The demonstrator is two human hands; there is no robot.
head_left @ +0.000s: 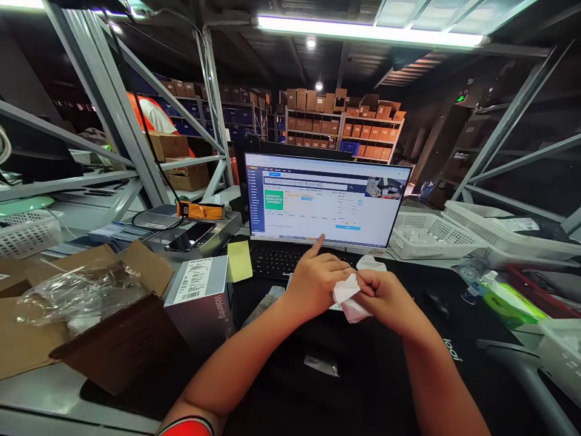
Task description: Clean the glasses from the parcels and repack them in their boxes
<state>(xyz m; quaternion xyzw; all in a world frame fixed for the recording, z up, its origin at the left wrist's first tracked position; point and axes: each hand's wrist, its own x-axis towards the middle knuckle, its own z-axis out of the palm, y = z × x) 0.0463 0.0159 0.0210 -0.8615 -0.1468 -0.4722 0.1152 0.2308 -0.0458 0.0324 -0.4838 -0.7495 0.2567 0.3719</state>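
Note:
My left hand (316, 280) is in front of the monitor, back of the hand up. One finger points up toward the screen; its other fingers reach right, their tips against a crumpled white tissue (348, 297). My right hand (384, 298) pinches that tissue between bent fingers, pressed up to the left fingertips. More white tissue (371, 263) shows just behind the right hand. Beneath and behind the hands lies a black keyboard (273, 261), partly covered by them. A small clear plastic packet (321, 365) rests on the black desk mat (290, 399) between my forearms.
A lit monitor (299, 212) stands ahead. To the left are a grey box (200, 303), a yellow sticky note (239, 261), a phone (191, 236) and an open carton (118, 339) with plastic wrap. On the right sit a mouse (436, 304) and white baskets (431, 239).

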